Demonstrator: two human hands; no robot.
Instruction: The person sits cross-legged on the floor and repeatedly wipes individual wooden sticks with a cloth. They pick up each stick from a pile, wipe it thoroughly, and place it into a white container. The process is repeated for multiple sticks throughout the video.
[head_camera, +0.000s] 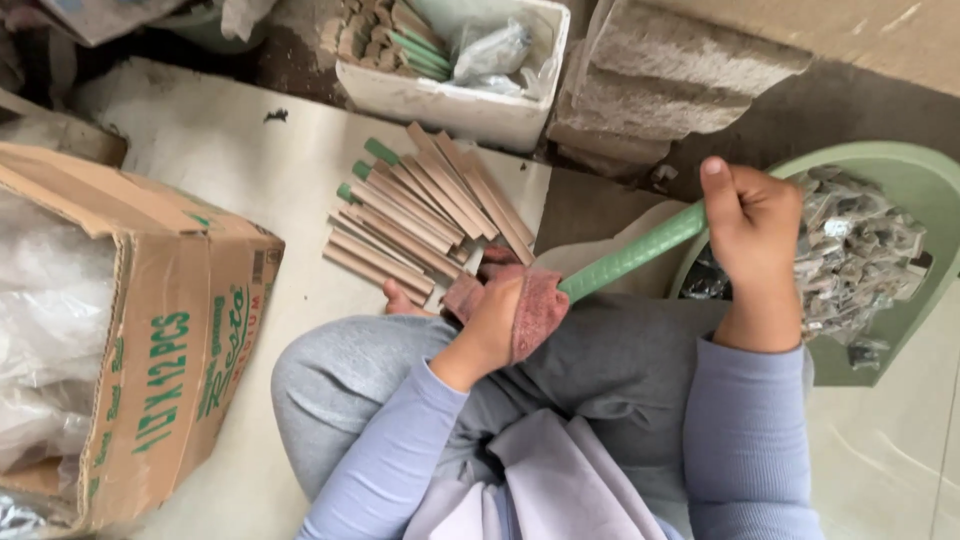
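The right hand (752, 225) was clenched in a fist around the upper end of a long green ribbed stick (634, 255), thumb pointing up. The left hand (497, 318) was closed on the stick's lower end through a worn pinkish-red cloth (535, 305), which wrapped between palm and stick. The stick slanted between the two hands, above the person's grey trousered lap (600, 370).

Just behind the left hand lay a loose pile of flat tan wooden sticks (430, 215), some with green tips, on a pale sheet on the floor. Beyond the right hand stood a light green plastic basin (925, 185) heaped with small grey metal pieces (855, 250). Farther off, a white foam box (470, 105) held more sticks and clear bags, and an open brown cardboard carton (170, 340) stood well to the left.
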